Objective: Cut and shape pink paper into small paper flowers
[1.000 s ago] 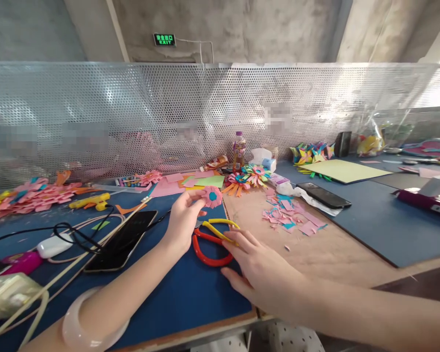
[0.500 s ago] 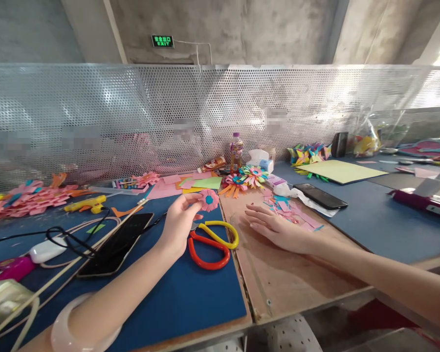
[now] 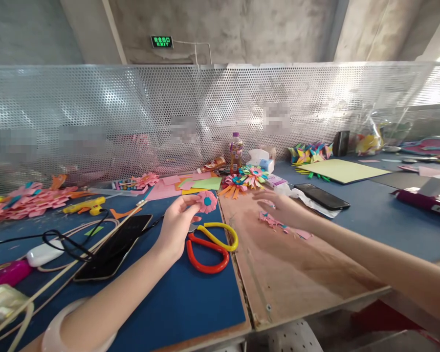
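My left hand (image 3: 176, 220) pinches a small pink paper flower (image 3: 207, 201) with a blue centre, held just above the blue mat. Right below it lie scissors (image 3: 209, 244) with one red and one yellow handle loop. My right hand (image 3: 280, 205) is stretched over the wooden board (image 3: 297, 264), above a heap of pink and blue paper scraps (image 3: 278, 222). Its fingers are smeared by motion, so their state is unclear. Finished multicoloured paper flowers (image 3: 246, 177) sit just beyond that hand.
A black phone (image 3: 114, 246) and cables lie left of my left arm, with a yellow glue gun (image 3: 85, 205) and pink paper flowers (image 3: 33, 198) further left. Another phone (image 3: 320, 195), a bottle (image 3: 236, 151) and a yellow sheet (image 3: 341, 171) sit to the right. A perforated metal screen (image 3: 132, 117) closes the back.
My right hand left the scissors, moved right onto the board and then forward over the paper scraps. My left hand kept holding the pink flower almost still.
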Available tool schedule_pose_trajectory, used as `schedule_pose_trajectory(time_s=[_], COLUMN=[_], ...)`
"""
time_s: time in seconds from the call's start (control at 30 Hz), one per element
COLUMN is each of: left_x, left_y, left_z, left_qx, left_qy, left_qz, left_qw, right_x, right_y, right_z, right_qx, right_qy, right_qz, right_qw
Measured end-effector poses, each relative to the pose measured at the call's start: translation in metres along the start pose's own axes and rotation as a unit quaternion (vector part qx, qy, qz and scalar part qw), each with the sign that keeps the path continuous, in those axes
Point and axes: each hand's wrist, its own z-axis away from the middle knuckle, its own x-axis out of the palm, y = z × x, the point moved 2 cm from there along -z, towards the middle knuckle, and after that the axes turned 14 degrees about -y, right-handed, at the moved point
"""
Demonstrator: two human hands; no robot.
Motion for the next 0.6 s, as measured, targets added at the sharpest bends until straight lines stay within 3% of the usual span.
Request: schedule_pose_trajectory(time_s=[0.07, 0.23, 0.47, 0.6], left_x=[0.000, -0.001, -0.002, -0.001], left_y=[0.000, -0.002, -0.003, -0.002], left_z=[0.000, -0.001, -0.001, 0.000], left_qx=[-0.003, -0.007, -0.007, -0.009], left_qy=[0.001, 0.001, -0.002, -0.003], left_qz=[0.002, 0.007, 0.003, 0.003], left_qw=[1.000, 1.000, 1.000, 1.000], right_x=[-0.011, -0.020, -0.022, -0.027], right_y=[0.034, 0.088, 0.093, 0.098], right_z=[-0.009, -0.020, -0.022, -0.031], right_qx=[0.090, 0.212, 0.164, 0.195], right_qy=[-0.001, -0.123, -0.152, -0.147], right_qz=[0.065, 0.122, 0.184, 0.197], right_qw=[0.994, 0.962, 0.957, 0.949])
